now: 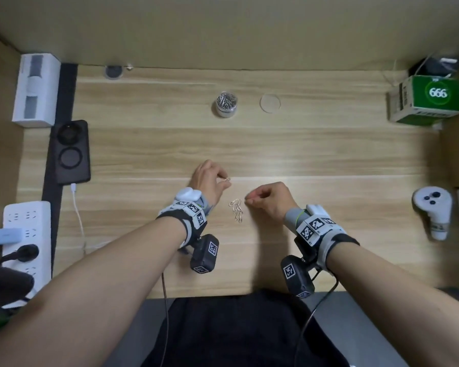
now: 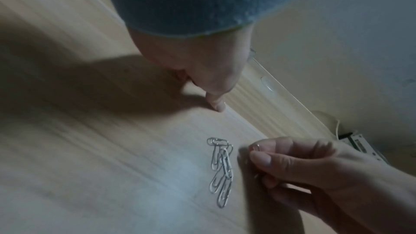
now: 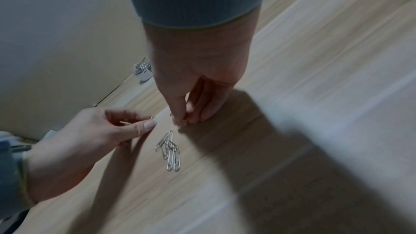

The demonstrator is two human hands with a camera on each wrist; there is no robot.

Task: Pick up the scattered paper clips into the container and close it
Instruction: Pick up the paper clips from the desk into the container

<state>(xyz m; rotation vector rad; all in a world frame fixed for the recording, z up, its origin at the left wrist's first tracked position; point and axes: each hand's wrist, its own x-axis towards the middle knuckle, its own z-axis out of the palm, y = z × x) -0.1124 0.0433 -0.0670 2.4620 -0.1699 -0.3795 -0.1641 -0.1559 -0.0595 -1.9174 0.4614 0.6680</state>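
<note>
Several silver paper clips [image 1: 237, 210] lie in a small heap on the wooden desk [image 1: 329, 154], between my two hands. My left hand [image 1: 224, 181] hovers just beyond the heap and pinches one paper clip [image 1: 226, 178] between thumb and fingers. To the right of the heap, my right hand [image 1: 248, 201] is curled, and its thumb and fingertips [image 3: 180, 120] pinch another clip [image 3: 171, 115] low over the desk. The round clear container [image 1: 225, 103], open and holding many clips, stands at the back. Its clear lid [image 1: 270, 102] lies flat to its right.
On the left are a white power strip [image 1: 27, 229], a black charging pad [image 1: 70, 152] with a white cable [image 1: 77, 207], and a white box [image 1: 35, 88]. A green carton [image 1: 432, 102] and a white controller [image 1: 432, 207] sit at the right.
</note>
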